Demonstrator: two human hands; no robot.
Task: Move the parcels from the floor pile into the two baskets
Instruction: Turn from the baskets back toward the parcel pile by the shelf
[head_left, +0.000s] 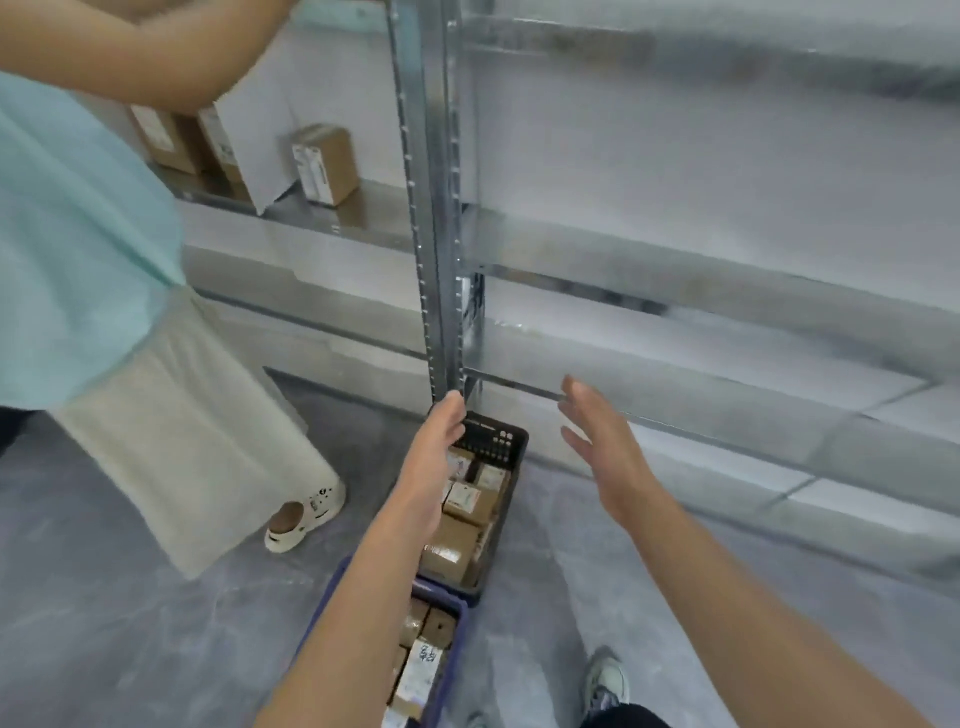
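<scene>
Seemingly between loads: left hand (434, 467) and right hand (608, 457) hover empty, fingers straight, over black plastic basket (493, 441) and blue plastic basket (444, 597) at lower centre, both holding brown cardboard parcels (470, 501). Floor pile unseen; next move probably needs turning to find it.

Both my bare forearms reached away from me, rising from the near edge toward the middle. My left hand (434, 467) was turned edge-on, its back to the left, fingers together and only loosely bent, with nothing in them. My right hand (605, 457) hung just to its right, apart from it, palm facing left, fingers straight and slightly spread, gripping nothing.
</scene>
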